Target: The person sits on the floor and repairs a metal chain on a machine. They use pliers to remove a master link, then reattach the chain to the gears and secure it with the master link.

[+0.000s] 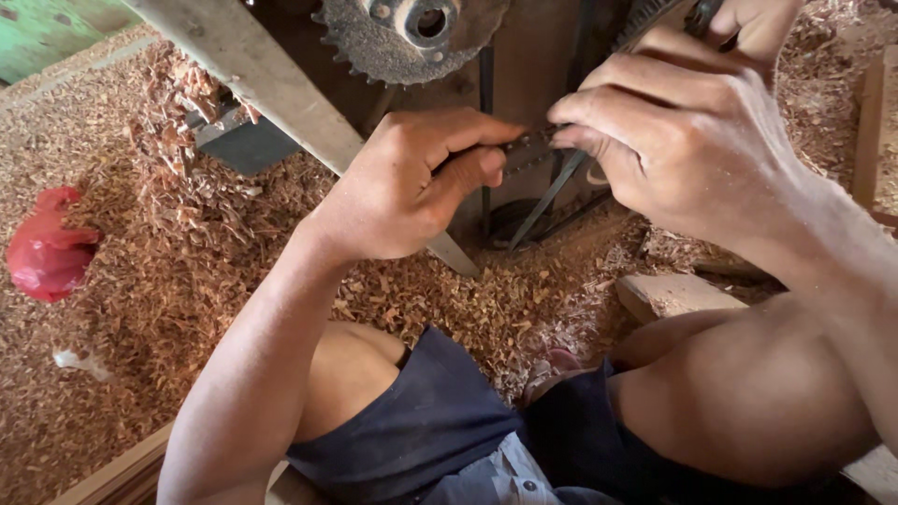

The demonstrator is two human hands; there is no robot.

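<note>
My left hand point(412, 187) and my right hand point(683, 140) both grip a thin dark metal tool, likely a file point(526, 150), which spans the gap between them. The left fingers pinch its near end; the right fingers cover its far end. Just above hangs a rusty toothed saw blade point(402, 42), with a second toothed edge point(645, 19) partly seen behind my right hand. How the tool meets the teeth is hidden. My bare knees and dark shorts point(440, 421) fill the bottom of the view.
Wood shavings point(140, 281) cover the floor. A red plastic bag point(42, 252) lies at the left. A pale slanted wooden beam point(271, 84) crosses the top left. A wood block point(669, 292) sits by my right knee; dark metal rods point(552, 192) run below the hands.
</note>
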